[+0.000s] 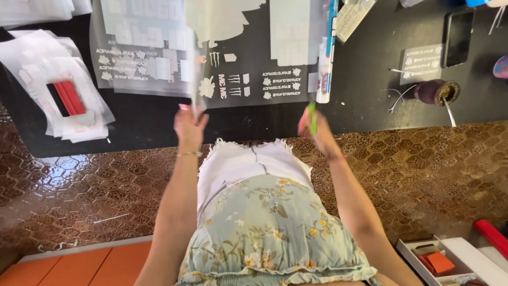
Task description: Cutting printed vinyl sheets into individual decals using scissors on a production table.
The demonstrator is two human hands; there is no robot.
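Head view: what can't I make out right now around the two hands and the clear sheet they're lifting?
- Clear sheet: motion-blurred, top cut by the frame edge; its white cut-outs are unreadable.
- Left hand: fingertips smeared where they pinch the sheet's edge.
- Right hand: holds a thin green tool; tip and kind too blurred to tell.
- Dark phone: screen shows nothing.
- White tray, bottom right: cut off by the frame.
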